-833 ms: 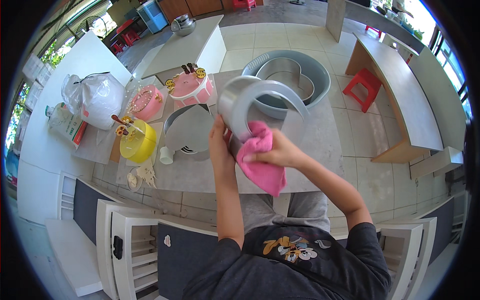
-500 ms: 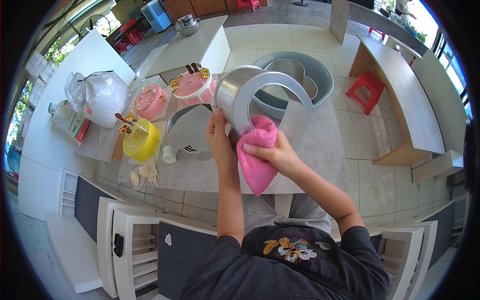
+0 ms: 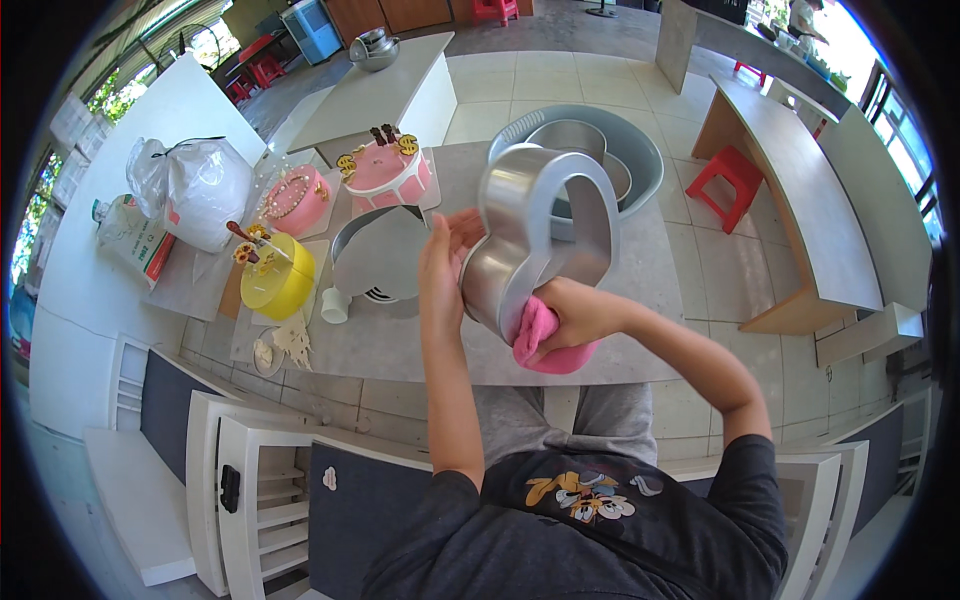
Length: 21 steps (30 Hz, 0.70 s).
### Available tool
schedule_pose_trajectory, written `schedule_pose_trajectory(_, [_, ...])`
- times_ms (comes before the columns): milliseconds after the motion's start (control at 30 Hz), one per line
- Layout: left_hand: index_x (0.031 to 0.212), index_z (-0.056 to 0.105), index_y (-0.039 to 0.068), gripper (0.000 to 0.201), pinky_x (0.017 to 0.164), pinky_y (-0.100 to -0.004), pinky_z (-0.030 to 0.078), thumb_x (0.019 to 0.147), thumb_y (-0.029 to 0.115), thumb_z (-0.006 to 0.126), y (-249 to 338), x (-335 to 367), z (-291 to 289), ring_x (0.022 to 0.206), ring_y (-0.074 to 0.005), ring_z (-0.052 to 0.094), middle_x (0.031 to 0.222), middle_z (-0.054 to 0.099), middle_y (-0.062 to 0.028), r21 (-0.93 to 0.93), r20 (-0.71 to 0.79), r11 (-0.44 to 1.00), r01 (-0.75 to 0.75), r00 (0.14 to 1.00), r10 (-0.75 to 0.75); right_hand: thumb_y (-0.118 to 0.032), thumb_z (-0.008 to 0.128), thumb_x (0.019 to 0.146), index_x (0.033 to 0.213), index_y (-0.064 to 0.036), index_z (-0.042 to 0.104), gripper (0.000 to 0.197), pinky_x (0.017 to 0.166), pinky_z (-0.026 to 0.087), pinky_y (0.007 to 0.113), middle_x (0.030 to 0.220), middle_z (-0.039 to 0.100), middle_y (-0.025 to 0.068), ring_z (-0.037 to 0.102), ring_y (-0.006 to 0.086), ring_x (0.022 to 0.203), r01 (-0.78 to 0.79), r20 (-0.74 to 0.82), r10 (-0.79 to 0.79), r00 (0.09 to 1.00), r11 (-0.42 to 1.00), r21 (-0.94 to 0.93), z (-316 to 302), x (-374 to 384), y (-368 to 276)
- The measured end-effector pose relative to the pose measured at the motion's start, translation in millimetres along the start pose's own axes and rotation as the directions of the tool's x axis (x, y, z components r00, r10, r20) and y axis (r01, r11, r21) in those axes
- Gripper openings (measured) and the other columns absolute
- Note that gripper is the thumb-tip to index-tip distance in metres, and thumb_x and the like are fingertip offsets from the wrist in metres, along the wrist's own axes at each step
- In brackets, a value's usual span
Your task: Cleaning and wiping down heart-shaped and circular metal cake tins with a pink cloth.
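Note:
A shiny metal cake tin (image 3: 497, 262) with a curved, pinched-in wall is held up tilted over the table, and I can see through its middle. My right hand (image 3: 572, 318) is closed around a pink cloth (image 3: 552, 352), pressing it on the tin's lower rim. My left hand (image 3: 447, 258) has its palm toward the tin's left side, fingers stretched out; whether it touches the wall is hard to tell. Left of that hand lies a round tin (image 3: 352, 232) with a grey sheet (image 3: 385, 258) over it. A small white cup (image 3: 335, 306) is beside it.
A grey-blue tub (image 3: 648, 180) holding metal tins stands at the far right. Two pink cakes (image 3: 385, 170) and a yellow cake (image 3: 278, 285) stand at the left, near a small dish (image 3: 265, 356) and filled plastic bags (image 3: 210, 195). A red stool (image 3: 728, 185) is on the floor.
The tin has turned, its pinched-in wall now facing up. My right hand and cloth have shifted down and right along the rim. My left hand has opened out from its hold on the tin.

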<state>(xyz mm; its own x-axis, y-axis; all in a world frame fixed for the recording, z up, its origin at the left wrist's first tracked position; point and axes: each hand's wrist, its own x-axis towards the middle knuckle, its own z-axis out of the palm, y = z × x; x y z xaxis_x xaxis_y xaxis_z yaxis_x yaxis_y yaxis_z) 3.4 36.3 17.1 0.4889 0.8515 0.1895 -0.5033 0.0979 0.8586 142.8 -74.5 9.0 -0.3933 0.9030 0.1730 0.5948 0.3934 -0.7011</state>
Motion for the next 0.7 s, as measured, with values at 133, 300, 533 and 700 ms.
schedule_pose_trajectory(133, [0.103, 0.055, 0.001, 0.033, 0.074, -0.0224, 0.039, 0.093, 0.030, 0.043, -12.2, -17.1, -4.6, 0.082, -0.0078, 0.051, 0.092, 0.058, -0.0022, 0.223, 0.012, 0.974, -0.036, 0.999, 0.034, -0.011, 0.071, 0.065, 0.098, -0.0035, 0.055, 0.037, 0.068, 0.048, 0.032, 0.088, 0.059, 0.0053, 0.059, 0.0178, 0.079, 0.042, -0.366, 0.275, 0.889, 0.747, 0.663, -9.6, 6.9, -9.5])
schedule_pose_trajectory(300, [0.097, 0.056, 0.002, 0.035, 0.071, -0.0211, 0.041, 0.093, 0.033, 0.042, -58.4, -29.4, 0.1, 0.082, -0.0079, 0.053, 0.088, 0.058, -0.0023, -0.035, -0.254, 0.969, -0.245, 0.940, 0.229, -0.007, 0.067, 0.069, 0.097, -0.0038, 0.056, 0.031, 0.070, 0.049, 0.031, 0.089, 0.059, 0.0044, 0.058, 0.0156, 0.081, 0.275, -0.366, 0.458, 0.810, 0.255, 0.927, -11.2, 31.4, -37.0])
schedule_pose_trajectory(533, [0.084, 0.060, 0.002, 0.028, 0.062, -0.0227, 0.044, 0.087, 0.029, 0.056, -5.0, -38.4, 8.3, 0.067, -0.0084, 0.055, 0.074, 0.059, -0.0021, -0.090, -0.404, 0.982, -0.163, 0.907, 0.114, -0.012, 0.065, 0.065, 0.087, -0.0044, 0.057, 0.025, 0.070, 0.048, 0.035, 0.084, 0.060, 0.0099, 0.059, 0.0255, 0.080, -0.065, 0.024, 0.068, 0.997, 0.993, -0.095, 18.1, 13.7, -27.3])
schedule_pose_trajectory(700, [0.081, 0.061, 0.001, 0.030, 0.058, -0.0227, 0.044, 0.086, 0.030, 0.057, -15.9, -27.6, -27.7, 0.064, -0.0096, 0.056, 0.075, 0.061, -0.0037, -0.078, -0.361, 0.992, -0.097, 0.930, 0.062, -0.007, 0.060, 0.062, 0.079, -0.0055, 0.055, 0.018, 0.071, 0.047, 0.036, 0.083, 0.058, 0.0092, 0.057, 0.0256, 0.079, 0.026, 0.154, 0.122, 0.980, 0.696, -0.718, 14.1, -20.3, 10.9])
